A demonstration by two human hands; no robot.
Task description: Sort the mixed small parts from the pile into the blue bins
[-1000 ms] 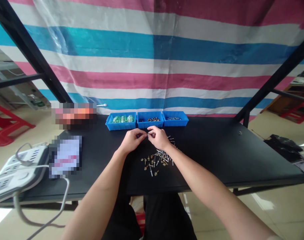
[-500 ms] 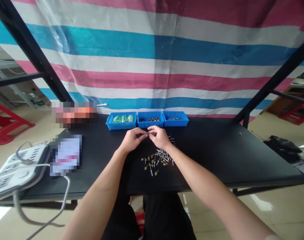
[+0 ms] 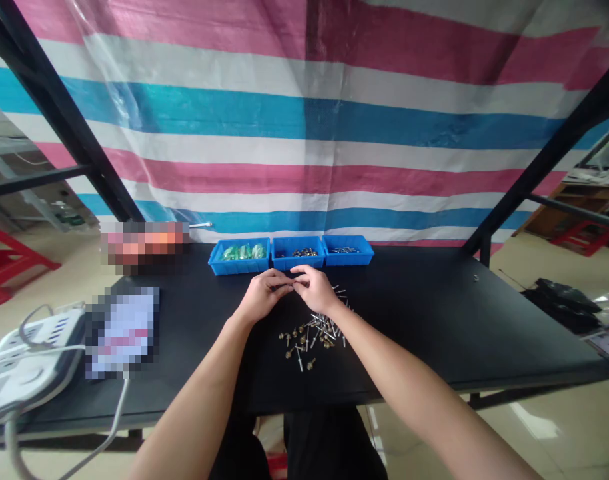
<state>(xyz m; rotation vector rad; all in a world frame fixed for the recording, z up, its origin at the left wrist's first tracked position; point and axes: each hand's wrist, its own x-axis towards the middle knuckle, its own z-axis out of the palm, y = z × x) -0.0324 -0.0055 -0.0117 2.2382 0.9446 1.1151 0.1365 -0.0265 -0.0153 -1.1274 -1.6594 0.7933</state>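
My left hand (image 3: 265, 293) and my right hand (image 3: 314, 288) meet fingertip to fingertip over the black table, just in front of the blue bins. Both are closed in a pinch; whatever sits between the fingertips is too small and hidden to make out. Below my right wrist lies a loose pile of silvery pop rivets (image 3: 325, 327) mixed with brass-coloured screws (image 3: 311, 364). The middle blue bin (image 3: 297, 263) contains small brownish metal pieces. In the right blue bin (image 3: 351, 257) are thin silvery rivets, and the left blue bin (image 3: 240, 268) has green-and-clear packets.
A white power strip (image 3: 39, 357) with cables occupies the table's left end, beside a blurred flat item (image 3: 124, 330). Behind that is a blurred orange object (image 3: 149, 243). A small metal ring (image 3: 475, 278) lies far right. Black frame posts and a striped sheet (image 3: 324, 153) bound the back.
The view has tilted up slightly, so the table sits lower in the picture. My hands stay together in the same pinch; the pile and bins look unchanged.
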